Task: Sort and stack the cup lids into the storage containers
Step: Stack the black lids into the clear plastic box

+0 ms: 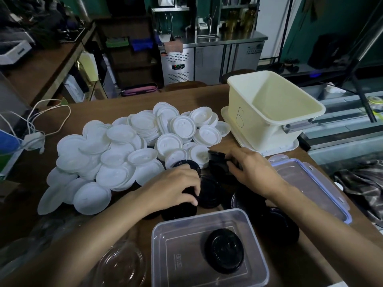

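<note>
While the right hand (253,171) pinches a tilted black lid (216,157) in curled fingers and the left hand (178,186) curls its fingers over the loose black lids (209,193) on the bench (196,94), the clear container (207,213) lies toward the person from both hands. A stacked lid (224,250) lies flat inside with bare floor beside it. Only the container's far rim stands in the way.
</note>
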